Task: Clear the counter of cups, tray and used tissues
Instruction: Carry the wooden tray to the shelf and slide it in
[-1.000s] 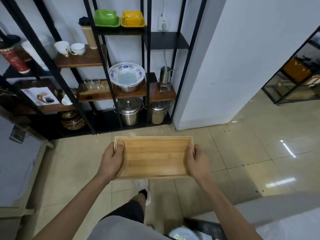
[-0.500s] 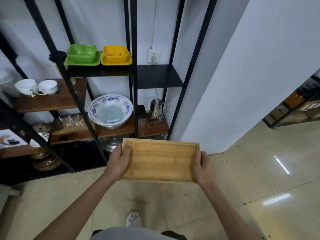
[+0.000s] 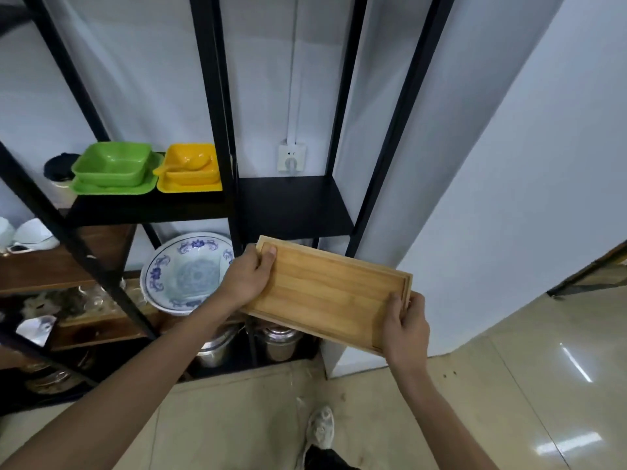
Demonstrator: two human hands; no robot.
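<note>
A black metal shelving unit (image 3: pixel 217 106) stands against a white wall, with green (image 3: pixel 113 167) and yellow dishes (image 3: pixel 190 169) on its left shelf. In front of the bare black shelf (image 3: pixel 295 205), the left hand (image 3: pixel 246 283) and right hand (image 3: pixel 405 329) each clasp one end of an empty wooden tray (image 3: pixel 329 293), thumbs on top. It is held tilted, seemingly just below shelf level.

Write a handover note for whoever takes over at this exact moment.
Left hand: grips the tray's left end.
Right hand: grips its right end.
Tray: empty, tilted, held in the air in front of the rack, just below the bare black shelf.
Done: tray is off the counter.
Left: set it down, probably on that shelf. Cups, tissues and counter are out of view.
</note>
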